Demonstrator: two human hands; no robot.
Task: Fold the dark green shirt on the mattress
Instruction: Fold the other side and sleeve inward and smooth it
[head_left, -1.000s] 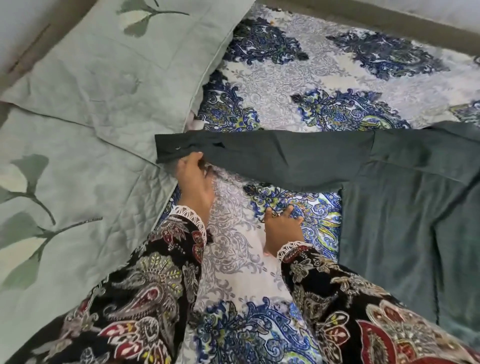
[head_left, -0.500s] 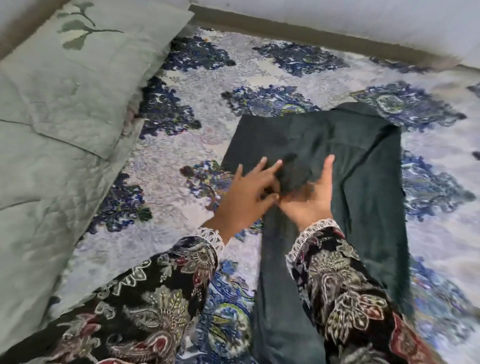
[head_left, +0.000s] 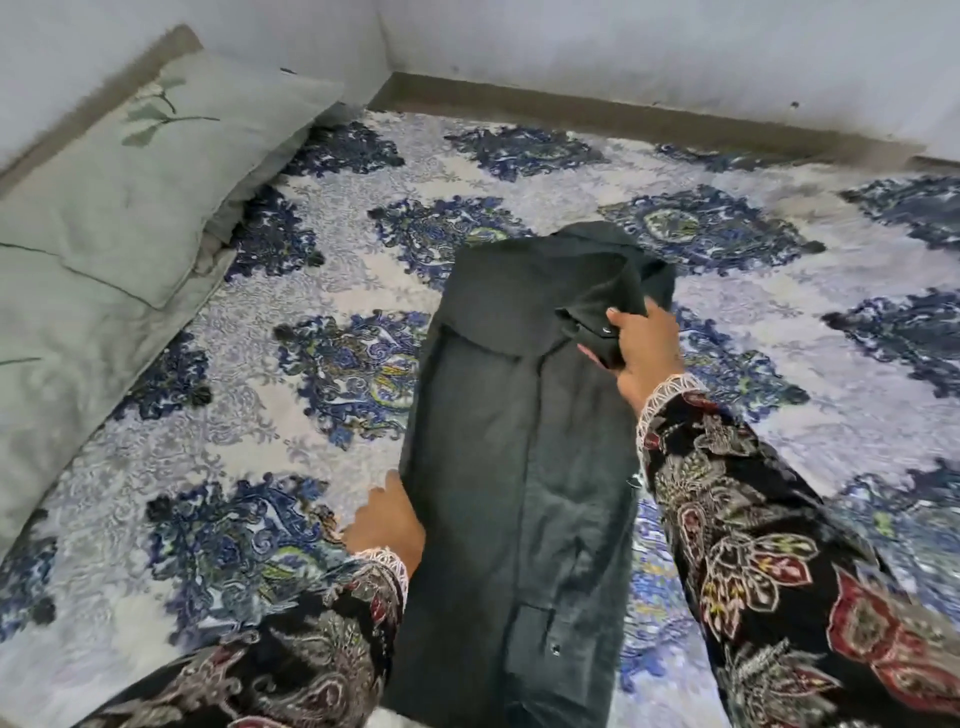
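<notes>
The dark green shirt (head_left: 511, 467) lies on the mattress (head_left: 291, 415) as a long narrow strip running away from me, its sides folded in. My right hand (head_left: 644, 353) grips a sleeve cuff with a snap button, held over the shirt's upper right part near the collar end. My left hand (head_left: 387, 522) rests on the sheet against the shirt's left edge, fingers tucked at or under that edge; whether it grips the cloth is unclear. Patterned black sleeves cover both my arms.
Two pale green quilted pillows (head_left: 135, 197) lie along the left side. Light walls (head_left: 623, 47) with a brown skirting strip border the mattress at the back. The blue-and-white patterned sheet spreads on both sides of the shirt.
The left sleeve went from stretched out to folded over the body. My hands parted: the right now holds a cuff at the far right, the left dropped to the shirt's left edge.
</notes>
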